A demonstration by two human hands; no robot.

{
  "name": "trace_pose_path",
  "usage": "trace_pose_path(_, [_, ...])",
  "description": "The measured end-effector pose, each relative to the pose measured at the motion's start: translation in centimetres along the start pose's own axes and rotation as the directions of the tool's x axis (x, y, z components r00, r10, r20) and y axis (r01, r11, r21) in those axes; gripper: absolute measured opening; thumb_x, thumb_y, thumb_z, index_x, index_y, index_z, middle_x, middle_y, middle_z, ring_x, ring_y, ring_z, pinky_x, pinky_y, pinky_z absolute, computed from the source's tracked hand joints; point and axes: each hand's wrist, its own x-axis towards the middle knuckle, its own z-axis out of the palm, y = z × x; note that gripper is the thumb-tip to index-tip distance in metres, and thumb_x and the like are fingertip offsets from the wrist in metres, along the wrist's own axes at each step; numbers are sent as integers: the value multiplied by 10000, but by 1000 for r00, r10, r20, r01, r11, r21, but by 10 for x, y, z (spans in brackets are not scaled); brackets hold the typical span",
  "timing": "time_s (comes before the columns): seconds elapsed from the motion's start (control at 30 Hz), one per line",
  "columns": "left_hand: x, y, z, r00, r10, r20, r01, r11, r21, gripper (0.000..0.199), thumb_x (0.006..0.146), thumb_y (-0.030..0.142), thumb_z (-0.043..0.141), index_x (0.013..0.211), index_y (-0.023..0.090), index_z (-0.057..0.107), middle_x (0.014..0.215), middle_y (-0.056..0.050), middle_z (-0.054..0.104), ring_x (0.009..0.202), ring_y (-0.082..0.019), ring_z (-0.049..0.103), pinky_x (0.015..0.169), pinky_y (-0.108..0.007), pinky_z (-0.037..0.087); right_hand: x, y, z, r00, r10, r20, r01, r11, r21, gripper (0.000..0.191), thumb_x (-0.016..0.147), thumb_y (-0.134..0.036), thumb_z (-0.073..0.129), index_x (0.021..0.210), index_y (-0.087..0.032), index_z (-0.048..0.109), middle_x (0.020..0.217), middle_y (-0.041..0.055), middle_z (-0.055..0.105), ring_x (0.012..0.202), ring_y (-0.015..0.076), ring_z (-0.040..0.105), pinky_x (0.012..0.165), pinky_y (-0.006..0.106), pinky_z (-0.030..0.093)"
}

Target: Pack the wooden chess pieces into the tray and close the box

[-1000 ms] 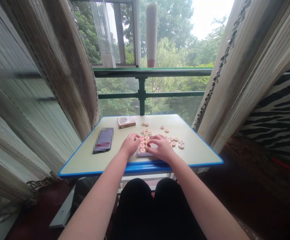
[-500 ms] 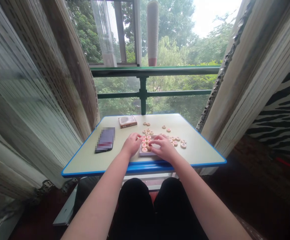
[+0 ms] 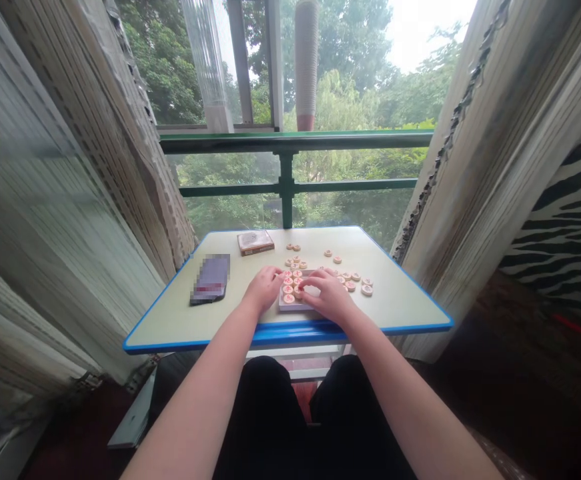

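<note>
A shallow white tray (image 3: 297, 307) lies near the table's front edge, with round wooden pieces (image 3: 289, 290) bearing red characters in two columns at its left side. My left hand (image 3: 266, 288) rests at the tray's left edge, its curled fingertips by the upper pieces; whether they grip anything is hidden. My right hand (image 3: 327, 293) reaches over the tray from the right, thumb and forefinger at a piece (image 3: 298, 292) in the second column. Loose round pieces (image 3: 367, 291) lie on the table to the right of my right hand, and more (image 3: 296, 262) sit beyond the tray.
On the pale table (image 3: 170, 327) with a blue rim, a dark phone-like object (image 3: 211, 279), partly pixelated, lies at the left. A flat brown box (image 3: 255, 242) is at the back. Curtains hang on both sides, and a green railing (image 3: 320, 141) stands beyond.
The view has shifted very slightly and the curtains have moved outward at the left and inward at the right. Both hands stay in nearly the same places.
</note>
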Motion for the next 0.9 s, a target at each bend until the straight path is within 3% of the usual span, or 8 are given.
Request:
trace_pose_path(0.17, [-1,1,-1,1000,-22,-7,22,1000,-10,273,823,351,392,888,185,598,962,-63,609,937,-191,554,868,-323,423,-1,-2,-2,1000,11,-29,-10,1000,20,133,776,-320,575,820,-245,675,876,44,608,887,203,494,838,352,397])
trace_pose_path(0.27, [-2,3,-2,999,-38,-9,38,999,-22,265,815,350,400,878,187,600,948,-59,616,912,-185,561,844,-311,431,-3,7,-8,980,110,-164,-110,994,9,178,793,-296,521,844,-221,675,877,60,613,897,216,496,845,359,398])
trace_pose_path(0.33, [-2,4,-3,999,-53,-11,53,998,-38,263,812,348,401,875,185,599,939,-59,619,900,-183,563,833,-309,434,-6,17,-15,915,252,-315,-267,964,-3,209,785,-249,482,844,-195,675,882,85,614,909,236,498,859,386,387])
trace_pose_path(0.4, [-2,3,-2,998,-60,-10,59,997,-53,265,809,347,401,879,183,596,942,-61,617,895,-183,563,827,-313,435,-8,27,-22,827,416,-378,-447,895,6,238,755,-203,459,849,-178,676,895,105,620,895,250,511,855,414,379])
trace_pose_path(0.53, [-2,2,-1,998,-65,-2,65,996,-56,265,805,344,403,899,184,592,968,-62,608,894,-186,560,835,-330,429,-12,29,-30,730,638,-246,-672,735,-88,273,726,-220,476,905,-190,680,959,106,624,938,279,497,809,411,378])
trace_pose_path(0.7, [-3,5,-3,997,-74,5,74,995,-70,267,802,356,410,895,183,591,977,-64,608,907,-189,562,825,-324,436,-13,17,-33,705,670,-234,-709,676,-202,334,709,-197,476,981,-203,671,991,79,639,985,272,474,819,379,355])
trace_pose_path(0.9, [-4,8,-5,996,-90,7,91,994,-67,260,794,353,423,892,186,597,975,-65,615,907,-199,569,809,-335,450,-18,30,-35,631,738,-239,-772,629,-94,294,678,-259,515,895,-223,711,1029,94,616,987,310,445,837,407,328])
